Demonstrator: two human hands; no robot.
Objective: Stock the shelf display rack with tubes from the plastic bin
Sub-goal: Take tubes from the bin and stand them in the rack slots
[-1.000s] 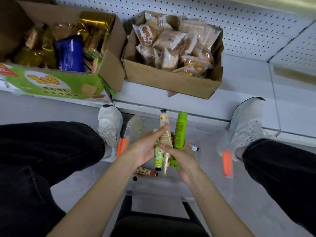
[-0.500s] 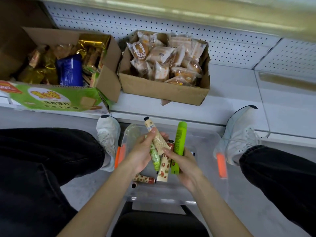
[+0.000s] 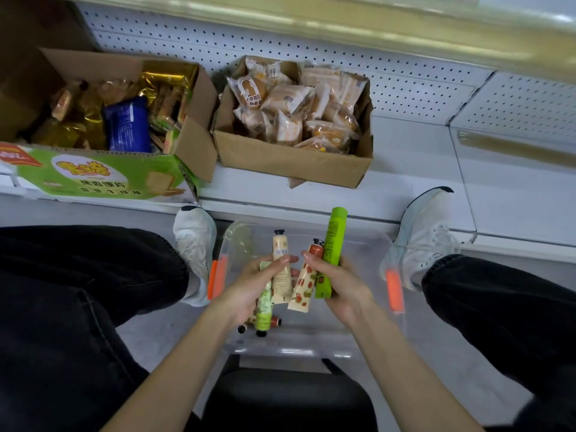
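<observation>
Above a clear plastic bin (image 3: 367, 254) on the floor between my feet, my left hand (image 3: 252, 285) grips a cream tube (image 3: 281, 269) with a black cap and a pale green tube (image 3: 263, 310) pointing cap down. My right hand (image 3: 339, 282) holds a bright green tube (image 3: 331, 251) and a cream tube with red fruit print (image 3: 304, 288). A few more tubes (image 3: 274, 322) lie at the bin's bottom, mostly hidden by my left hand. The white shelf (image 3: 411, 169) lies just beyond the bin.
Two open cardboard boxes stand on the shelf: a green-printed one (image 3: 103, 179) with gold and blue packets at the left, a brown one (image 3: 293, 166) with wrapped pastries in the middle. My white shoes (image 3: 194, 241) flank the bin. The bin has orange latches (image 3: 393, 288).
The hands have drawn slightly apart, splitting the tubes: cream and pale green in the left, fruit-print and bright green in the right. The camera tilted up a little.
</observation>
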